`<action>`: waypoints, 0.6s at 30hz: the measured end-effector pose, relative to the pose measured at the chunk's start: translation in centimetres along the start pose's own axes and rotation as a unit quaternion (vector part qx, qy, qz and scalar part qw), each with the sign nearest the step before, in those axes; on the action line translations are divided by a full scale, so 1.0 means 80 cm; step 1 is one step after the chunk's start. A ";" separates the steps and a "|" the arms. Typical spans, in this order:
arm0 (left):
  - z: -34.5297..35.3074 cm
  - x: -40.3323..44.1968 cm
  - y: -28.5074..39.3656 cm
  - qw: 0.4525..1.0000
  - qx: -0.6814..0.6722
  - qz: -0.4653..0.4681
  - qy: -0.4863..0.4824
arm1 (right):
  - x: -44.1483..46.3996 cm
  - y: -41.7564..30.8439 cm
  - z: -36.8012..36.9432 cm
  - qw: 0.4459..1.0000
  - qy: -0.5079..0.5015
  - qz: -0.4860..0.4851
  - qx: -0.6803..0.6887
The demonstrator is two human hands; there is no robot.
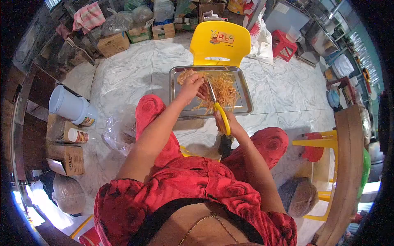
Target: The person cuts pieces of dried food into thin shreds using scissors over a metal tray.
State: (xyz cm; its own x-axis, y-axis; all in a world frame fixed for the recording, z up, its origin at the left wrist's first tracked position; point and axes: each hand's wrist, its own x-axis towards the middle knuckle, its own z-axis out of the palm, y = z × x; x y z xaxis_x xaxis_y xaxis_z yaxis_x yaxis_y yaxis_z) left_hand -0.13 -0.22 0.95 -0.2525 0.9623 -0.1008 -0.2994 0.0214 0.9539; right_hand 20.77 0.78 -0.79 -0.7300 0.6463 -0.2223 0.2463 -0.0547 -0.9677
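A metal tray (247, 98) in front of my knees bears a loose heap of thin orange-brown strips (225, 92). Over its left half, my left hand (192, 88) is closed, with strips at its fingertips. Beside those fingers lies a tan, crumpled-looking piece (186, 76) at the tray's upper left; its kind is unclear. My right hand (234, 124) is wrapped round the yellow handles of a pair of scissors (221, 112). The metal blades point up and away, close to my left fingertips, over the strips.
A yellow plastic chair (220, 41) stands just beyond the tray on the marble-look tiled floor (127, 74). Boxes and bags line the far wall. White buckets (65, 102) and a cardboard box (67, 160) are at left; yellow stools (318, 142) are at right.
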 end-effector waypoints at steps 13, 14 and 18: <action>0.004 0.004 -0.007 1.000 -0.012 0.004 0.013 | -0.009 -0.025 0.004 0.999 0.028 0.035 -0.010; 0.005 0.003 -0.006 1.000 -0.013 0.006 0.014 | -0.009 -0.026 0.004 0.998 0.031 0.047 -0.023; 0.002 0.003 -0.007 1.000 -0.028 0.010 0.003 | -0.003 -0.015 0.007 0.998 0.036 0.049 -0.024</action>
State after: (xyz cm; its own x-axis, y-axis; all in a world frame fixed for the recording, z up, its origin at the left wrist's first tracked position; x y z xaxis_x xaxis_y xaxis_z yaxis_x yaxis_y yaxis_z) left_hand 0.11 0.07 0.46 -0.2646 0.9607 -0.0837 -0.3443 -0.0131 0.9388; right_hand 20.30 0.26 0.37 -0.6534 0.6925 -0.3057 0.3464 -0.0855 -0.9342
